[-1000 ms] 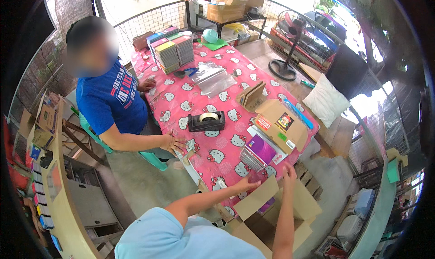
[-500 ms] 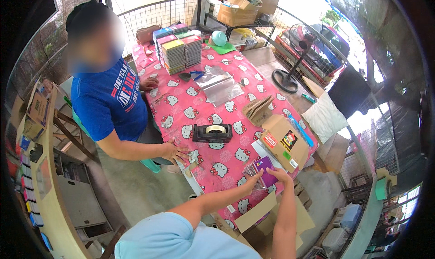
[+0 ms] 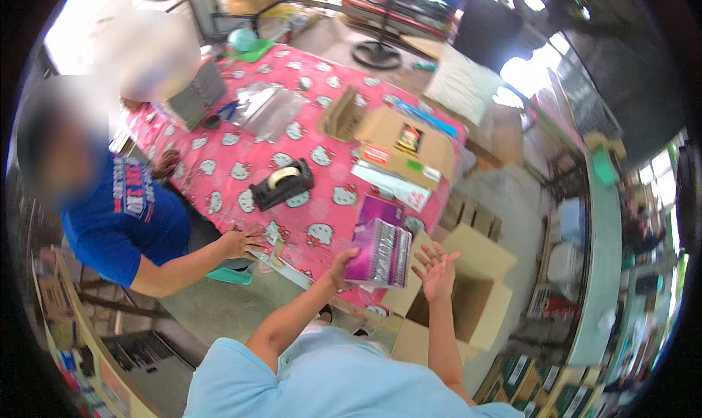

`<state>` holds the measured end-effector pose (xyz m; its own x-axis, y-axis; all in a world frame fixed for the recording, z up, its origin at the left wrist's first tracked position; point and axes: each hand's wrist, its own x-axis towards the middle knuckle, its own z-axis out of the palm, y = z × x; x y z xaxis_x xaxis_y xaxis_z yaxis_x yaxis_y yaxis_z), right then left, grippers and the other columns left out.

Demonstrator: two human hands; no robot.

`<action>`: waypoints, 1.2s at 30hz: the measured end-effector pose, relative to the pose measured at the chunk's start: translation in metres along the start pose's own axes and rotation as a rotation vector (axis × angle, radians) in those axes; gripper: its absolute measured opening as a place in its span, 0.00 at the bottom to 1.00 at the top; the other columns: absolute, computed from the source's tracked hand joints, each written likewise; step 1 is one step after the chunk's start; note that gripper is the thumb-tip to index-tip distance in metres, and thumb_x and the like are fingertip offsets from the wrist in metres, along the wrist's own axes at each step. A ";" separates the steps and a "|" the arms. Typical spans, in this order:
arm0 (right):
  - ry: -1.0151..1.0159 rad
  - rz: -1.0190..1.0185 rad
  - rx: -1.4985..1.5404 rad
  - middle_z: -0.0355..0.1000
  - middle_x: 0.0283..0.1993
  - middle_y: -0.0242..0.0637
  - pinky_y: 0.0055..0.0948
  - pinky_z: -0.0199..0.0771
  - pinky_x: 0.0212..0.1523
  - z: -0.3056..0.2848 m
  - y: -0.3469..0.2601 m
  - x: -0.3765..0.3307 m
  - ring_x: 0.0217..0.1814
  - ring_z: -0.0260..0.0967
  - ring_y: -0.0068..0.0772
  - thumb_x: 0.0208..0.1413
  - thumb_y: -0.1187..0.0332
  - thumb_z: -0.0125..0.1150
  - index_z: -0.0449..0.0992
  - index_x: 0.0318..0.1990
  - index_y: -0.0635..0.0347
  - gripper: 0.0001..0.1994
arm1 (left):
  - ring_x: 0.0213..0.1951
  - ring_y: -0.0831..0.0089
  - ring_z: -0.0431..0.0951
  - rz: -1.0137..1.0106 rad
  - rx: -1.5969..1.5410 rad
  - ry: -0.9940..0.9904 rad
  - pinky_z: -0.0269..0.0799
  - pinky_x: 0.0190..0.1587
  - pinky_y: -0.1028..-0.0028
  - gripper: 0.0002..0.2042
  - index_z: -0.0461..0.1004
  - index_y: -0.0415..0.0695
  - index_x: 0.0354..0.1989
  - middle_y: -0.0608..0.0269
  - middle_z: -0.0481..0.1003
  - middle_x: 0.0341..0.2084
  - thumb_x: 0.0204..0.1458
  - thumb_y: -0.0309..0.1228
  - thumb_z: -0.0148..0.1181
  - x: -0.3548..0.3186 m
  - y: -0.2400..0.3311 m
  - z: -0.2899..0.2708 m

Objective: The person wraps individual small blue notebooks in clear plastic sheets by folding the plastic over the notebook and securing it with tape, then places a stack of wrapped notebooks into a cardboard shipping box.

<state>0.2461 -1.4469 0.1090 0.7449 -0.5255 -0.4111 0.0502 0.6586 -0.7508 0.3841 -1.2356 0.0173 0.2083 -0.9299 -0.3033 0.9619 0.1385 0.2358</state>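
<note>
My left hand (image 3: pixel 342 266) grips a stack of purple spiral notebooks (image 3: pixel 380 251) wrapped in clear plastic, lifted just above the near edge of the table. My right hand (image 3: pixel 437 270) hovers open beside the stack's right side, fingers spread, over an open cardboard box (image 3: pixel 475 301) on the floor. More purple notebooks (image 3: pixel 380 210) lie on the pink patterned tablecloth (image 3: pixel 248 162) behind the stack.
A person in a blue shirt (image 3: pixel 124 221) sits at the left, one hand (image 3: pixel 245 241) on the table edge. A black tape dispenser (image 3: pixel 281 184), a flat cardboard box (image 3: pixel 406 144), clear plastic bags (image 3: pixel 267 107) and a fan base (image 3: pixel 376 52) are around.
My left hand has picked the purple notebook stack up off the table and drawn it toward me. My right hand has come away and opened. The view has shifted closer.
</note>
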 end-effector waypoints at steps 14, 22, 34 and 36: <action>-0.092 -0.202 -0.099 0.58 0.66 0.35 0.36 0.63 0.61 -0.128 -0.037 -0.133 0.65 0.59 0.33 0.43 0.42 0.71 0.50 0.71 0.51 0.51 | 0.53 0.61 0.75 -0.424 0.577 -0.058 0.71 0.58 0.63 0.38 0.63 0.36 0.61 0.50 0.72 0.54 0.45 0.45 0.68 0.072 -0.089 0.146; 0.406 0.081 0.155 0.68 0.58 0.42 0.41 0.69 0.60 -0.284 -0.002 -0.131 0.59 0.67 0.42 0.43 0.57 0.73 0.62 0.62 0.61 0.39 | 0.67 0.44 0.50 -0.304 1.574 0.107 0.47 0.68 0.58 0.65 0.24 0.36 0.71 0.36 0.48 0.66 0.40 0.55 0.71 0.130 -0.248 0.146; 0.387 0.199 0.241 0.74 0.48 0.40 0.40 0.75 0.51 -0.461 0.064 0.037 0.47 0.74 0.40 0.44 0.65 0.69 0.69 0.55 0.63 0.29 | 0.71 0.42 0.24 0.170 1.833 1.215 0.26 0.68 0.43 0.60 0.28 0.44 0.73 0.38 0.25 0.71 0.44 0.61 0.63 0.069 -0.164 -0.037; 0.329 0.268 0.116 0.70 0.53 0.40 0.43 0.71 0.54 -0.470 0.074 0.074 0.53 0.70 0.40 0.39 0.65 0.74 0.64 0.59 0.59 0.37 | 0.70 0.41 0.18 -0.117 1.805 1.230 0.22 0.64 0.34 0.66 0.22 0.50 0.72 0.41 0.17 0.70 0.36 0.67 0.64 0.066 -0.166 -0.044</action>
<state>-0.0077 -1.6906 -0.2204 0.4909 -0.4593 -0.7403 -0.0271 0.8413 -0.5399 0.2459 -1.3047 -0.0821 0.8596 -0.1858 -0.4760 -0.0255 -0.9460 0.3232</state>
